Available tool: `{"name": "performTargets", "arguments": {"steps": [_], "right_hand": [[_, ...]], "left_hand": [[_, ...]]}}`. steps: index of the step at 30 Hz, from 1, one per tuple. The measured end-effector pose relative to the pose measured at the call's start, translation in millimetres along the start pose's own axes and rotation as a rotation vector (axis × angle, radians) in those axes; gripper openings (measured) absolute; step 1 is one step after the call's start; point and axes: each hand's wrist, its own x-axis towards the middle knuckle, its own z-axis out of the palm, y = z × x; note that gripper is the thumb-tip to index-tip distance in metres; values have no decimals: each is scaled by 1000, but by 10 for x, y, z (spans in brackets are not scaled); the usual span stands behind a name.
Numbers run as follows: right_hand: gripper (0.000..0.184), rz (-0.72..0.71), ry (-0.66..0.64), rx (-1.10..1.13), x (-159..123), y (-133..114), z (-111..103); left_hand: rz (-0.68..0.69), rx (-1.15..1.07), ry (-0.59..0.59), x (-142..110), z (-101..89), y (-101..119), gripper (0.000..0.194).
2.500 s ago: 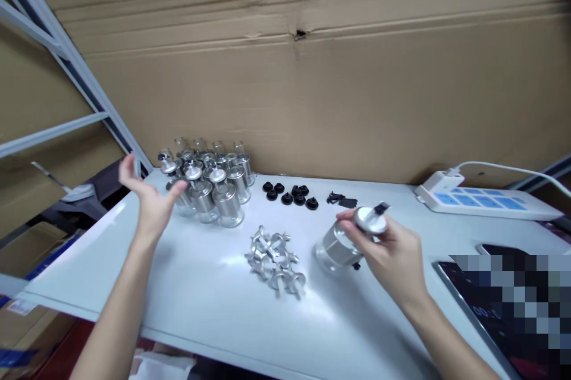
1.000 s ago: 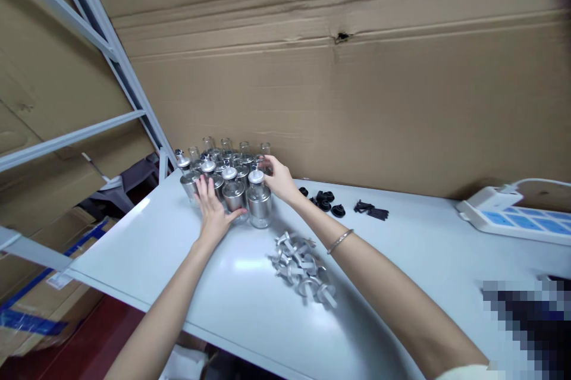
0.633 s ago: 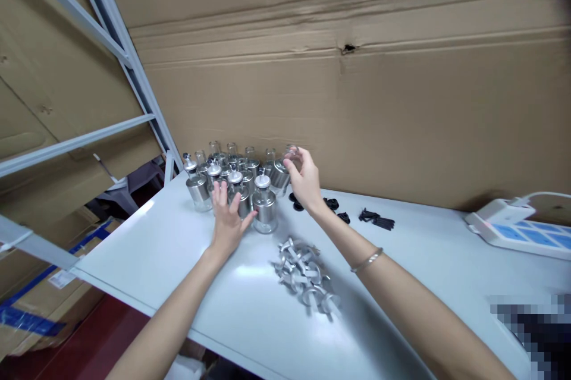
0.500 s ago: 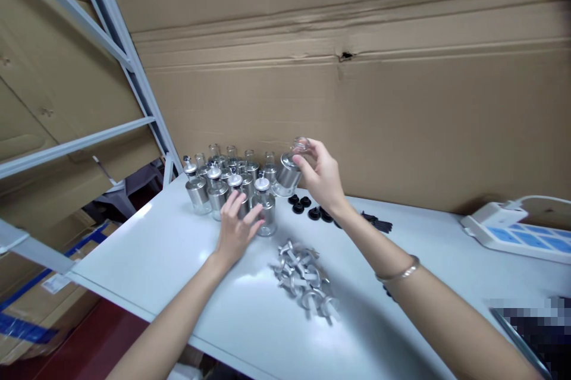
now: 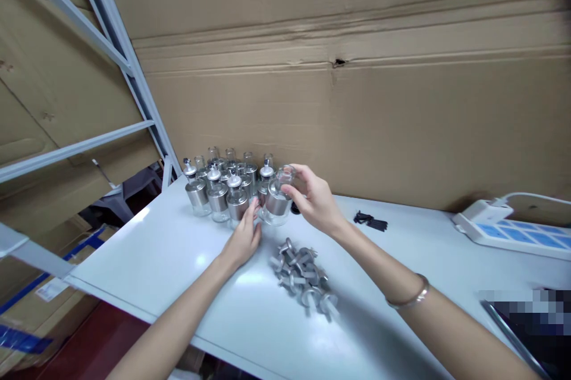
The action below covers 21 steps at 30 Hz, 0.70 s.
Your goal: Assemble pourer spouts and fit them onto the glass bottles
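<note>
My right hand (image 5: 314, 198) grips the neck of a clear glass bottle (image 5: 275, 204) with a brushed metal band. The bottle has no spout on it and is slightly tilted, its base close to the table. Beside that base is my left hand (image 5: 243, 240), fingers extended and holding nothing; whether it touches the glass I cannot tell. Left of the held bottle stand several similar bottles (image 5: 218, 198), the front ones topped with silver pourer caps. One capped bottle (image 5: 266, 175) is partly hidden behind the held one. Nearer to me lies a pile of silver pourer caps (image 5: 303, 276).
Small black parts (image 5: 371, 220) lie on the white table (image 5: 147, 249) behind my right forearm. A power strip (image 5: 513, 231) sits at the right, above a dark pixelated object (image 5: 530, 326). Cardboard (image 5: 357, 118) backs the table, and a metal shelf frame (image 5: 134, 71) rises at left.
My right hand has brought the held bottle down and left. The capped bottle at the right front now stands farther back. My left hand has drawn slightly toward me and right.
</note>
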Motion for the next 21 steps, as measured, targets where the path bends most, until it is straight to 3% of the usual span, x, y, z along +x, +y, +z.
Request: {"name": "performTargets", "arguments": {"steps": [4, 8, 13, 17, 21], "right_hand": [[26, 34, -29, 3, -17, 230, 210], [26, 38, -57, -9, -8, 364, 409], [26, 15, -107, -42, -9, 462, 535], [28, -24, -124, -79, -6, 448, 509], [31, -158, 29, -275, 126, 267, 482]], "left_hand": [[-7, 22, 68, -3, -48, -20, 59], [-30, 105, 265, 2, -147, -87, 44], [-91, 176, 431, 47, -234, -183, 56], [-144, 175, 379, 86, -284, -184, 64], [-173, 157, 279, 91, -307, -188, 63]]}}
